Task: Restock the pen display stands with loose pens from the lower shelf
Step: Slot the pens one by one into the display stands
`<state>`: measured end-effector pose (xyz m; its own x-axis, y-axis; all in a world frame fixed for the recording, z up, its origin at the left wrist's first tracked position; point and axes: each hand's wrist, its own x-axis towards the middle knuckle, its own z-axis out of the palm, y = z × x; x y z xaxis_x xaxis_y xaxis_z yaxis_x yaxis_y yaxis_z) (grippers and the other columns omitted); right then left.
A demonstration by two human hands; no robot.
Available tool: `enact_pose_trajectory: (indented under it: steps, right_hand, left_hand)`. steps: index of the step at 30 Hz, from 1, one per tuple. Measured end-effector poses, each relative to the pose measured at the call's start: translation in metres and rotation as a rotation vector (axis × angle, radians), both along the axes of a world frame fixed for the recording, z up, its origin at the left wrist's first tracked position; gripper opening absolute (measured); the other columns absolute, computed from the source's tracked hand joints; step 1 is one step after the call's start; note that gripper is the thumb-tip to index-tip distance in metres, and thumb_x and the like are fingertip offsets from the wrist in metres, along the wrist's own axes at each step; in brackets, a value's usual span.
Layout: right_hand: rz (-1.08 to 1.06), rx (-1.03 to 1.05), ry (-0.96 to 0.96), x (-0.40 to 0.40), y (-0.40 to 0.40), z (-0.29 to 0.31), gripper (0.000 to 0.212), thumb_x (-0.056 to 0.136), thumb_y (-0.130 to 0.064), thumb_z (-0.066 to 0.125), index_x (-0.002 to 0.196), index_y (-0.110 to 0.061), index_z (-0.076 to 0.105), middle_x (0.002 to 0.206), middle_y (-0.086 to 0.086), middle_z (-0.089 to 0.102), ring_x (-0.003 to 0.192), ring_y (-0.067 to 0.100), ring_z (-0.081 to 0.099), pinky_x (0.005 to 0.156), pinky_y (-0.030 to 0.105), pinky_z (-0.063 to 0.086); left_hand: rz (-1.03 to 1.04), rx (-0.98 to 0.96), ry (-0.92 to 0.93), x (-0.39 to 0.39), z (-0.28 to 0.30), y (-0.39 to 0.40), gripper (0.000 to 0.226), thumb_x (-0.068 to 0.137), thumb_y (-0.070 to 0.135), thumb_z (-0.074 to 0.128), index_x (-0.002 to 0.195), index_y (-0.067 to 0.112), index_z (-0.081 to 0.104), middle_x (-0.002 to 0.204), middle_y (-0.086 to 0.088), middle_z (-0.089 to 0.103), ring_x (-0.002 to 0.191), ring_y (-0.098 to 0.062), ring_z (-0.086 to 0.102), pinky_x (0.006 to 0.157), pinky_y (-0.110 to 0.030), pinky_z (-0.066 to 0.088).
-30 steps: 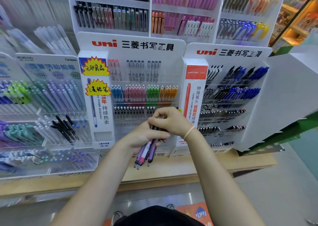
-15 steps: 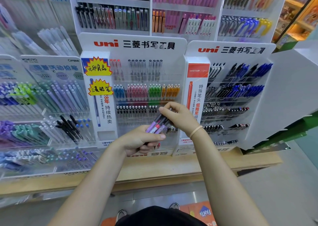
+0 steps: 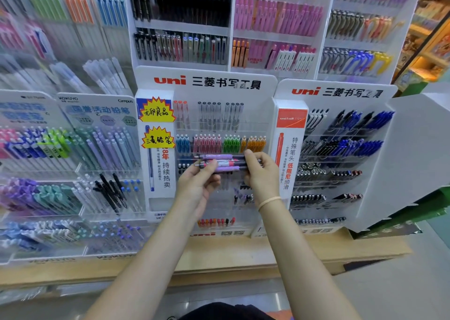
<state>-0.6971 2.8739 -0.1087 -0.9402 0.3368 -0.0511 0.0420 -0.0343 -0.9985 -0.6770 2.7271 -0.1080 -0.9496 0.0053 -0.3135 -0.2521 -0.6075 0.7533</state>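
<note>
head view: the small bundle of purple and pink plastic pens [image 3: 220, 163] now lies level, raised from hanging low a second ago, so sorting for slotting looks underway; left hand [image 3: 197, 185] and right hand [image 3: 261, 173] each grip an end before the white uni display stand [image 3: 207, 83], whose clear tiers hold blue, pink, green and orange pens

Wooden shelf [image 3: 219, 256] carries white uni pen display stand [image 3: 207, 85] at centre, second uni stand [image 3: 341, 93] touching on right, Kokuyo pencil stand [image 3: 95, 105] on left.
</note>
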Motion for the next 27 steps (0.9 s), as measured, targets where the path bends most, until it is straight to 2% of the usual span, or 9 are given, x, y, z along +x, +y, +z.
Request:
enact_pose_trajectory:
  steps: [2, 6, 11, 13, 15, 18, 21, 24, 27]
  right_hand:
    - [-0.035, -0.115, -0.008, 0.002, -0.019, -0.004, 0.030, 0.097, -0.025, 0.062, 0.070, -0.016, 0.053, 0.052, -0.006, 0.042, 0.042, 0.009, 0.032, 0.041, 0.023, 0.028]
    - [0.055, -0.154, -0.033, 0.009, -0.041, -0.013, 0.028, 0.098, -0.027, 0.061, 0.073, -0.015, 0.056, 0.054, -0.001, 0.043, 0.043, 0.013, 0.035, 0.043, 0.025, 0.028]
    - [0.288, 0.043, -0.111, 0.019, -0.049, -0.019, 0.035, 0.096, -0.033, 0.063, 0.084, -0.001, 0.067, 0.067, 0.014, 0.062, 0.053, 0.022, 0.057, 0.050, 0.032, 0.048]
    - [0.309, 0.156, -0.141, 0.022, -0.052, -0.023, 0.040, 0.094, -0.041, 0.064, 0.085, -0.002, 0.072, 0.077, 0.018, 0.069, 0.065, 0.020, 0.064, 0.060, 0.036, 0.054]
    - [0.271, 0.209, -0.120, 0.025, -0.053, -0.022, 0.039, 0.093, -0.044, 0.064, 0.086, -0.006, 0.074, 0.082, 0.014, 0.071, 0.069, 0.012, 0.063, 0.064, 0.033, 0.054]
    - [0.286, 0.179, -0.075, 0.027, -0.062, -0.013, 0.033, 0.096, -0.040, 0.061, 0.090, -0.010, 0.072, 0.069, 0.001, 0.067, 0.062, 0.007, 0.057, 0.059, 0.024, 0.047]
    - [0.352, 0.135, -0.054, 0.029, -0.075, -0.005, 0.024, 0.098, -0.028, 0.060, 0.090, -0.008, 0.071, 0.057, -0.009, 0.056, 0.050, 0.008, 0.046, 0.051, 0.023, 0.039]
    - [0.347, 0.122, -0.053, 0.029, -0.079, -0.009, 0.020, 0.098, -0.016, 0.060, 0.084, -0.005, 0.069, 0.060, -0.003, 0.058, 0.052, 0.011, 0.048, 0.052, 0.026, 0.041]
    - [0.311, 0.003, -0.069, 0.031, -0.078, -0.016, 0.017, 0.098, -0.013, 0.060, 0.097, 0.001, 0.069, 0.072, 0.006, 0.063, 0.061, 0.015, 0.057, 0.058, 0.027, 0.050]
  left_hand:
    - [0.079, 0.069, 0.010, -0.002, 0.003, 0.011, 0.012, 0.085, 0.007, 0.072, 0.095, 0.012, 0.068, 0.077, 0.000, 0.069, 0.061, -0.008, 0.059, 0.058, -0.019, 0.053]
    - [0.118, 0.025, 0.024, -0.009, 0.002, 0.013, 0.021, 0.090, 0.016, 0.070, 0.111, 0.014, 0.071, 0.105, -0.003, 0.074, 0.094, -0.016, 0.069, 0.080, -0.025, 0.054]
    - [0.088, 0.076, 0.025, -0.010, -0.006, -0.016, 0.016, 0.102, 0.016, 0.056, 0.091, 0.008, 0.064, 0.086, -0.010, 0.073, 0.083, -0.020, 0.072, 0.081, -0.037, 0.060]
    - [0.061, 0.002, -0.023, -0.009, -0.010, -0.030, 0.016, 0.102, 0.017, 0.056, 0.090, 0.008, 0.063, 0.078, -0.008, 0.072, 0.075, -0.020, 0.071, 0.080, -0.038, 0.059]
    - [-0.062, -0.127, -0.031, -0.007, -0.014, -0.047, 0.017, 0.100, 0.021, 0.059, 0.090, 0.008, 0.062, 0.066, -0.005, 0.065, 0.061, -0.020, 0.066, 0.067, -0.035, 0.058]
    - [-0.391, -0.345, 0.022, 0.003, -0.021, -0.075, 0.021, 0.097, 0.024, 0.063, 0.091, 0.005, 0.065, 0.058, -0.003, 0.052, 0.045, -0.015, 0.047, 0.045, -0.024, 0.043]
    - [-0.635, -0.465, 0.070, 0.014, -0.025, -0.090, 0.021, 0.096, 0.024, 0.065, 0.094, 0.005, 0.071, 0.056, -0.003, 0.048, 0.042, -0.014, 0.038, 0.041, -0.021, 0.034]
    - [-0.657, -0.420, 0.056, 0.019, -0.031, -0.099, 0.030, 0.098, 0.028, 0.062, 0.105, -0.001, 0.070, 0.059, -0.005, 0.052, 0.040, -0.013, 0.038, 0.042, -0.022, 0.033]
    - [-0.580, -0.420, 0.039, 0.020, -0.040, -0.108, 0.033, 0.098, 0.026, 0.062, 0.111, -0.004, 0.068, 0.061, -0.006, 0.059, 0.040, -0.013, 0.040, 0.043, -0.022, 0.033]
